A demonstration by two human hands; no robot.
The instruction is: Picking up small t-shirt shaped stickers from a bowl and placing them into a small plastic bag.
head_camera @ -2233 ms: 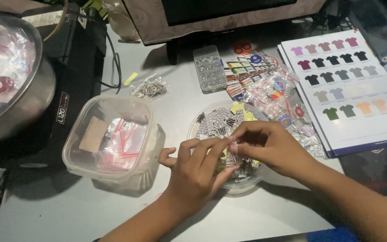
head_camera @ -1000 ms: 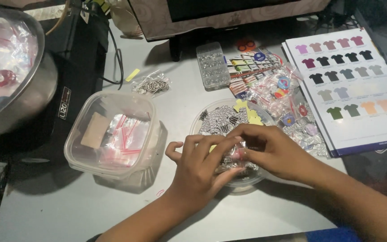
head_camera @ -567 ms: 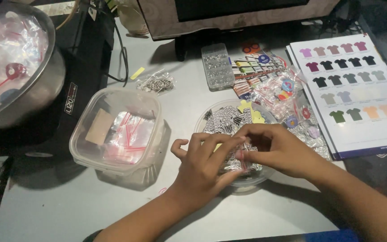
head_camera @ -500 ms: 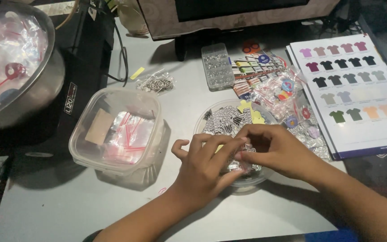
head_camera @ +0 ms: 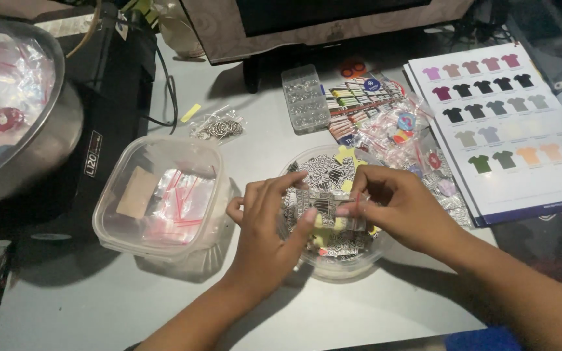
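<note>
Hands [head_camera: 333,221] over sticker bowl [head_camera: 307,159]

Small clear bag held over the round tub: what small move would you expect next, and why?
Probably slipping a sticker into the small clear bag. Both the left hand and right hand pinch it directly above the round tub of stickers, while the square container beside it holds more red-striped bags.

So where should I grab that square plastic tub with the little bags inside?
Probably take the square tub by its rim on two opposite sides, coming from above. It stands upright with no lid, its rim sticks out, and both hands are busy at the round bowl.
</note>
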